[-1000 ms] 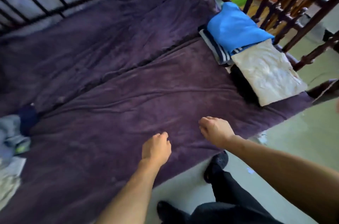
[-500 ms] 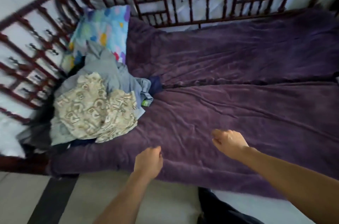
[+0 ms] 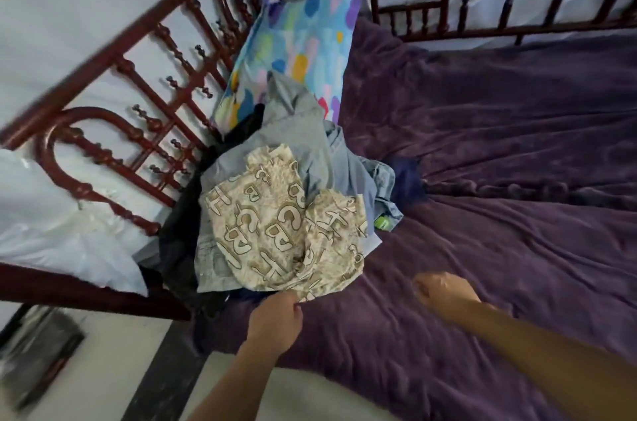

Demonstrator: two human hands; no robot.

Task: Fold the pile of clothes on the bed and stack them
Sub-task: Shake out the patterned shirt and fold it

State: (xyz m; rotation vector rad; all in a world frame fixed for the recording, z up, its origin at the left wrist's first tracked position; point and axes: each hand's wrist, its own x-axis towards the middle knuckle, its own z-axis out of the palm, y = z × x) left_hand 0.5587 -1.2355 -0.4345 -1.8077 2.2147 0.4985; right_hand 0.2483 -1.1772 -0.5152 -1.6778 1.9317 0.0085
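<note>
The pile of clothes (image 3: 275, 213) lies at the left end of the bed (image 3: 499, 248), on the purple blanket (image 3: 517, 151) just in front of the multicoloured pillow (image 3: 296, 48) and against the red-brown spindle frame (image 3: 144, 130). Only the top layer is readable: a beige printed garment (image 3: 272, 231) over a grey garment (image 3: 303, 141), with a black garment (image 3: 182, 241) largely buried at the left and a navy piece (image 3: 408, 186) showing at the right. How many items lie beneath cannot be determined. Your left hand (image 3: 275, 320) meets the near hem of the beige printed garment; its fingertips are hidden behind the back of the hand, so you cannot tell whether it pinches the cloth or merely touches it. Your right hand (image 3: 444, 296) is motion-blurred above the blanket, apart from the pile, fingers curled toward the palm, holding nothing. Both forearms are cut off at the lower edge. The beige print carries large outlined letters; C, B and T are legible. A green tag (image 3: 382, 222) sits at the pile's right edge, its text too small to read. A dark object (image 3: 34, 358) on the floor at lower left is blurred beyond identification.
</note>
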